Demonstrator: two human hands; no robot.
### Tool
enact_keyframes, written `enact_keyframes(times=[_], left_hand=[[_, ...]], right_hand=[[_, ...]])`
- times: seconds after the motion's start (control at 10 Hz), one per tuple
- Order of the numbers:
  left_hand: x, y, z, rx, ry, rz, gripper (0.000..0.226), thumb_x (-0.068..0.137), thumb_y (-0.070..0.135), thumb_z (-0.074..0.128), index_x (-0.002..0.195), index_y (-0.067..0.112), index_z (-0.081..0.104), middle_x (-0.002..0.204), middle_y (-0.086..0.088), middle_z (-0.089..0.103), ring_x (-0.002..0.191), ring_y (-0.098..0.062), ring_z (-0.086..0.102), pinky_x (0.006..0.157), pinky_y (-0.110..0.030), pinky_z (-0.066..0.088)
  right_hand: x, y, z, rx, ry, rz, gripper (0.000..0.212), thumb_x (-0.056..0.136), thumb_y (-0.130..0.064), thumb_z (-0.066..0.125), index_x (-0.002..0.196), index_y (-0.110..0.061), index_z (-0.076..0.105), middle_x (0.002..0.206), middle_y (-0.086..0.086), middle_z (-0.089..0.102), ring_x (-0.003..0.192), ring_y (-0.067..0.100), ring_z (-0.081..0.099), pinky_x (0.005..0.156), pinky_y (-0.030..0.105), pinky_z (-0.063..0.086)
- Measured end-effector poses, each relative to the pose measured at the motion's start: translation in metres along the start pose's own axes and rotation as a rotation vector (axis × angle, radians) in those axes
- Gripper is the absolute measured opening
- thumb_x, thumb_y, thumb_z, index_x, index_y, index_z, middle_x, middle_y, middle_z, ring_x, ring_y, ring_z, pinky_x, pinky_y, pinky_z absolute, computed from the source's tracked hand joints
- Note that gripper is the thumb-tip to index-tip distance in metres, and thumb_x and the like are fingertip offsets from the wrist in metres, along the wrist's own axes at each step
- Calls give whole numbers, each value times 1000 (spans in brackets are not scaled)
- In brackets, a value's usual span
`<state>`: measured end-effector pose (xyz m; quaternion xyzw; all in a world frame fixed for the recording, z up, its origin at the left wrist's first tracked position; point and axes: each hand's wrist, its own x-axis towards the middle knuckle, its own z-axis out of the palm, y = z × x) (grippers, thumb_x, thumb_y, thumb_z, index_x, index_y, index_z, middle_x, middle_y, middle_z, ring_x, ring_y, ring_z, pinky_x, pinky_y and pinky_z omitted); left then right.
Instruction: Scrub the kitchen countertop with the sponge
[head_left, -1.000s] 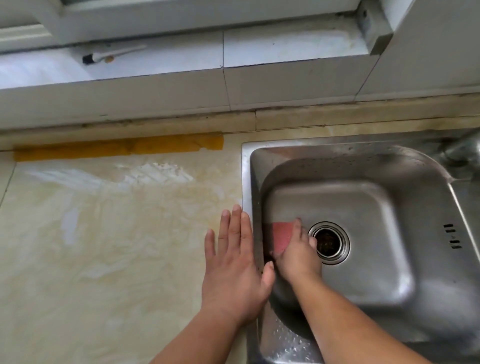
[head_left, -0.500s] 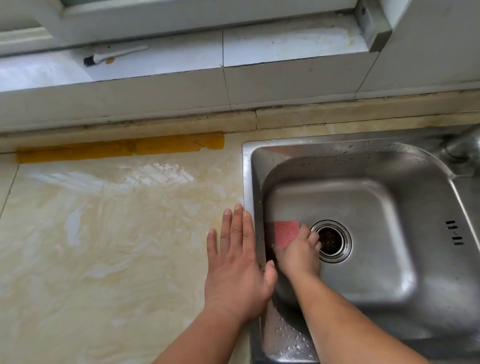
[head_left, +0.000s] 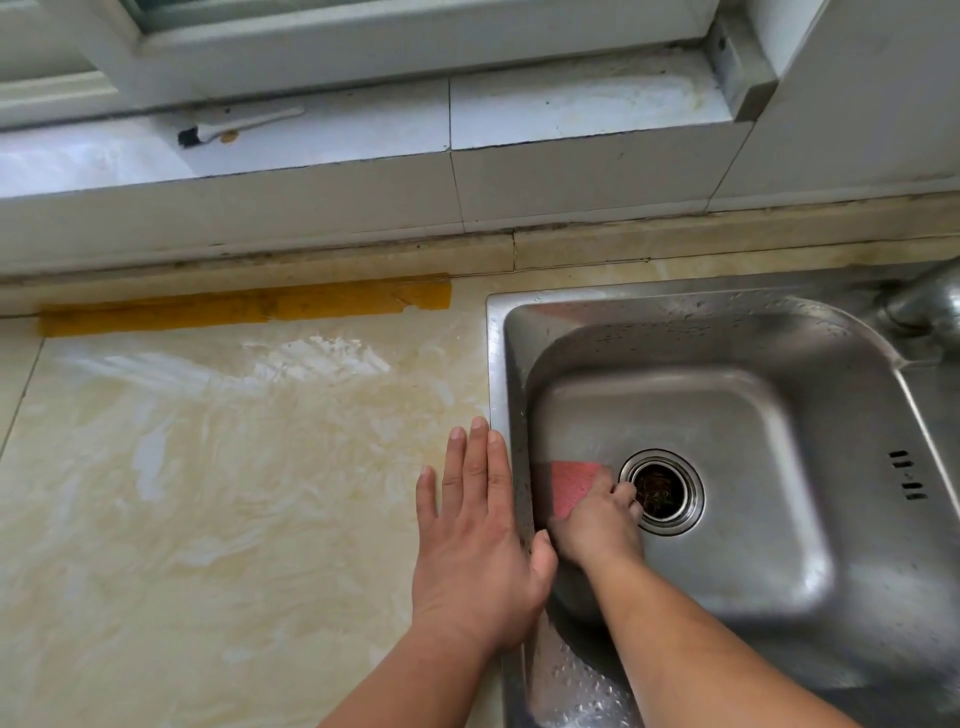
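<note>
Two hands are in view at the junction of counter and sink. The left hand (head_left: 475, 545) lies flat, palm down, on the counter (head_left: 208, 493), fingers straight and close together, its thumb side along the left rim of the sink (head_left: 779, 426); the thumb tip reaches over the rim. It holds nothing.

The right hand (head_left: 597, 519) is down inside the steel basin, fingers curled over the sponge (head_left: 571, 486) and pressing it onto the basin floor. The sponge is pinkish red; its upper left part shows beyond the fingers, the rest is hidden under the hand. It sits on the left side of the basin floor, just beside the drain (head_left: 661, 491), and the fingertips touch or nearly touch the drain ring; which of the two cannot be told. Dark debris sits in the drain opening.

The counter surface is cream, marbled, with pale streaks and smears across the area left of the sink. A strip of orange tape (head_left: 244, 306) runs along the back edge of the counter. Water droplets cover the near left rim of the sink. A tap base (head_left: 930, 301) appears at the right edge of view. On the tiled window ledge (head_left: 571, 109) lies a small brush (head_left: 234, 127) with a white handle and dark head.
</note>
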<state>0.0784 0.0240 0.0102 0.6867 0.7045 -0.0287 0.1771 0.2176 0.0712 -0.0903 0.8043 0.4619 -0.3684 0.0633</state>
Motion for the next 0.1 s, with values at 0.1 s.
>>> enact_keyframes(times=[0.1], left_hand=[[-7,2,2,-3,6,0,103,85,62,28,160,17,-27,165,0,-42,152,-20,-38,123,-50,-18]], right_hand=[[-7,-1,-28,185,52,12,91,82,-36,78,153,-11,28,150,17,35,136,38,41,111,40,37]])
